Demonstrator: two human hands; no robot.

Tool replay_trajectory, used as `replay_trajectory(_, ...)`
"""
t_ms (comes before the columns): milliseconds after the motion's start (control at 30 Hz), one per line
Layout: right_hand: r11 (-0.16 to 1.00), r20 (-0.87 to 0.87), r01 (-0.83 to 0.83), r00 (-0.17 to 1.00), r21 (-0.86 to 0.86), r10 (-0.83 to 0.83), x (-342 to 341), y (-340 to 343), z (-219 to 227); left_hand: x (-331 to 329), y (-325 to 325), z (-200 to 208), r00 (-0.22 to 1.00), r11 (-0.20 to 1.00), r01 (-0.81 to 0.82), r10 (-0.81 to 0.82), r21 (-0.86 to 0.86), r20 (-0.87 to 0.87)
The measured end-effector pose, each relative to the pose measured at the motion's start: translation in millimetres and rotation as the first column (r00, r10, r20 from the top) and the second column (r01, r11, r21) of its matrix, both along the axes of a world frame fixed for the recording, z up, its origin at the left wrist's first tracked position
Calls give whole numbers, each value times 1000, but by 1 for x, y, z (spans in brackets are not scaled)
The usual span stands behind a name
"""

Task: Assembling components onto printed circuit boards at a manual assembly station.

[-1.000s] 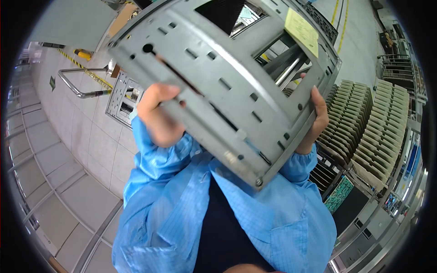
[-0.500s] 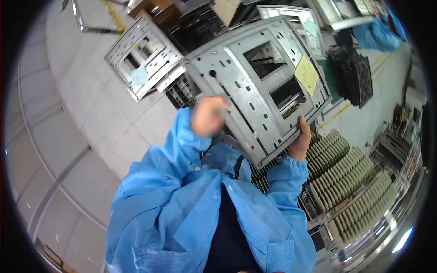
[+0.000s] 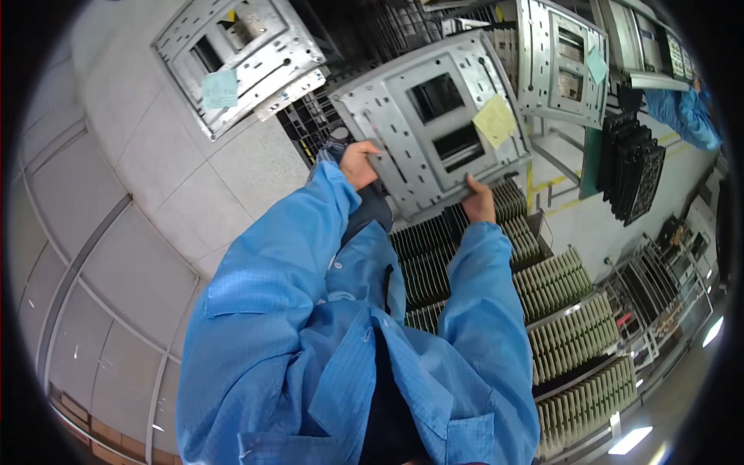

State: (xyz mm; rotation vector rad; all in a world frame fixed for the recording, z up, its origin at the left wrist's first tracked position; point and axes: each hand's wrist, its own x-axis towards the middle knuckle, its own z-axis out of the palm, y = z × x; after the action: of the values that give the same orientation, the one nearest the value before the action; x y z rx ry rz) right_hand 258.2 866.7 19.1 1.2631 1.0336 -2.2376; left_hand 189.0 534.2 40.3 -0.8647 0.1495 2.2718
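In front of the person's body, just beyond rows of upright boards (image 3: 554,283), a grey metal panel (image 3: 403,136) is grasped by both hands: the left hand (image 3: 359,164) has its fingers on the left edge, the right hand (image 3: 480,201) on the near edge. With its far corners unsupported by either hand, it could tip or strike the neighbouring panel (image 3: 540,70). Its windowed face points upward; the slightly longer axis seems to run lower left to upper right.

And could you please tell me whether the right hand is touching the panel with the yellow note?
Touching. The head view shows the right hand with its thumb laid over the lower edge of the panel, no gap between them.
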Motion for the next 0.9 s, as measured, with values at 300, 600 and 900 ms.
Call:
replay_trajectory(300, 901, 489, -333, 857, 280, 164, 25, -26, 22, 51, -33, -68, 955, 959, 125, -46, -255, 293)
replay_trajectory(600, 379, 112, -25, 971, 925, -211, -14, 218, 58, 60, -31, -58, 594, -28, -95, -803, -995, -34)
replay_trajectory(900, 88, -21, -7, 950, 996, 311, -310, 362, 25, -115, 148, 80, 798, -151, -422, -530, -894, -288)
